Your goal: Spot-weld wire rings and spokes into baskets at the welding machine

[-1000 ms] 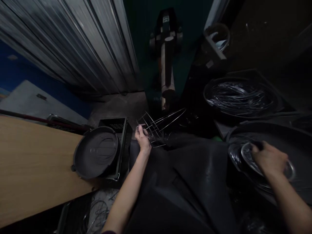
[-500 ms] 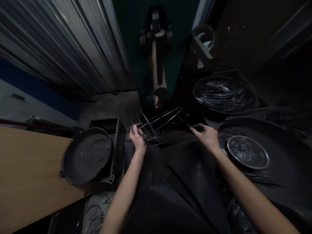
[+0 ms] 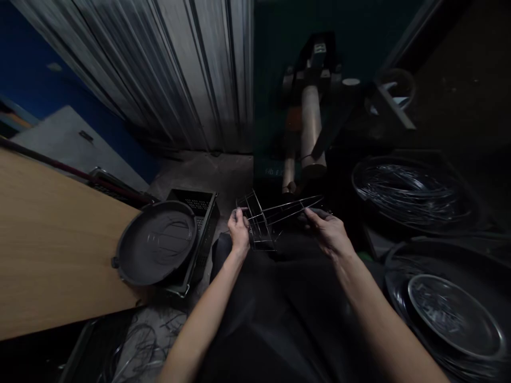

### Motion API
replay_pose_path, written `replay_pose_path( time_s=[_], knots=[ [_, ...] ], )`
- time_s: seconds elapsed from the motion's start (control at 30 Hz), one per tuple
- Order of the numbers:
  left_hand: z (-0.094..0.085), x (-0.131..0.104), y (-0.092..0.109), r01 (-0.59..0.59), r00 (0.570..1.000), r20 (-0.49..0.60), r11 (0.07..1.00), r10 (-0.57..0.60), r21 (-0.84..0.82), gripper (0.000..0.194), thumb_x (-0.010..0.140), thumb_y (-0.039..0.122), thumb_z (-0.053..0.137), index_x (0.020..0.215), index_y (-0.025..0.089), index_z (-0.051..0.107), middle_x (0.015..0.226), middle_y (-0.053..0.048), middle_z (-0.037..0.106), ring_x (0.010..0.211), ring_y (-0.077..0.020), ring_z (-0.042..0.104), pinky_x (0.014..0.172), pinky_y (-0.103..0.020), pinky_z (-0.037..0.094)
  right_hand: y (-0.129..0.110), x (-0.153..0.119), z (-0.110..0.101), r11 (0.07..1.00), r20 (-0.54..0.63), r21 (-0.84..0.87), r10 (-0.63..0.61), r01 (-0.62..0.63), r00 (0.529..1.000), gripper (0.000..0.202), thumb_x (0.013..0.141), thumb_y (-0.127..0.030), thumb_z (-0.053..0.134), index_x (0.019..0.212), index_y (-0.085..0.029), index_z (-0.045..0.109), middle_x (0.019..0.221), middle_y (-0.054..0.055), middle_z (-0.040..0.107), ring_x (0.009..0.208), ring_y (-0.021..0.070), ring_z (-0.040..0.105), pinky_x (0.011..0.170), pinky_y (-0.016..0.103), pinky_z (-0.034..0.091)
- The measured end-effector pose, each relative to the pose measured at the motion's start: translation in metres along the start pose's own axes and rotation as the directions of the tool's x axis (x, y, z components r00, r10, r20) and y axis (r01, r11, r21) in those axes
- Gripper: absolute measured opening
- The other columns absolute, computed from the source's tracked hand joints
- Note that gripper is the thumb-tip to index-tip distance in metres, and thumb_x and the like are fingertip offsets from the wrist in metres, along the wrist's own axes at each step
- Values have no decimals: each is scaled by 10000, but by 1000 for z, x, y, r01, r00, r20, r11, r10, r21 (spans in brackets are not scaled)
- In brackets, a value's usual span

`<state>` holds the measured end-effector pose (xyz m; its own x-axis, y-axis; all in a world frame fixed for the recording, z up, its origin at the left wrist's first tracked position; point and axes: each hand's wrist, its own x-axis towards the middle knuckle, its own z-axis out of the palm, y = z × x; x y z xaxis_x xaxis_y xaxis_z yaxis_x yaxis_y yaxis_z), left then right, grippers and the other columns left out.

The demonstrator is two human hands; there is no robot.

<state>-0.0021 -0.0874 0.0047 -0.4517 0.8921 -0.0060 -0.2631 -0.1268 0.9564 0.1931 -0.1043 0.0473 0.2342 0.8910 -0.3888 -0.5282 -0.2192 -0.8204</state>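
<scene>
"What's cut off?"
"The wooden board [image 3: 59, 239], far left; the dark tub [image 3: 479, 260], lower right."
"The pieces [image 3: 437, 313] in its dish [image 3: 477, 324]?"
"Blurred."
"And near centre?"
"The left hand [image 3: 239, 234] hides some of the wire frame [image 3: 262, 215]; the right hand [image 3: 330, 230] has its lower fingers lost in shadow."

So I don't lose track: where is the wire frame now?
Head view, near the centre: the wire frame is in the left hand, its narrow end beside the right hand, below the metal cylinder.
</scene>
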Motion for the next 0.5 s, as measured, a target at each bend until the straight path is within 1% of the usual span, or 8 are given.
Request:
replay_pose_path(
  time_s=[0.17, 0.33, 0.5],
  knots=[
    [2, 4, 5, -7, 1000, 23, 1000, 7, 11, 421, 797, 575, 577, 824, 157, 620, 450, 96, 304, 395, -49, 247, 392, -168, 191, -10, -3, 7, 995, -5, 45, 90, -89, 996, 260, 542, -154, 863, 717, -108, 676, 681, 15, 661, 577, 84, 619, 435, 105, 452],
    [3, 8, 6, 1, 999, 38, 999, -2, 34, 412, 817, 564, 554, 836, 157, 616, 459, 95, 307, 397, -50, 247, 397, -174, 195, -17, -6, 15, 990, -27, 66, 126, -124, 992, 172, 602, -86, 814, 691, -107, 668, 649, 14, 654, 549, 75, 607, 445, 101, 465],
    [1, 14, 5, 3, 999, 41, 999, -5, 43, 400, 821, 553, 553, 838, 158, 615, 459, 92, 316, 406, -51, 252, 406, -176, 194, -20, -6, 21, 986, -57, 77, 155, -151, 986, 93, 694, -42, 729, 708, -107, 663, 648, 12, 654, 544, 70, 608, 424, 93, 448]
  ],
)
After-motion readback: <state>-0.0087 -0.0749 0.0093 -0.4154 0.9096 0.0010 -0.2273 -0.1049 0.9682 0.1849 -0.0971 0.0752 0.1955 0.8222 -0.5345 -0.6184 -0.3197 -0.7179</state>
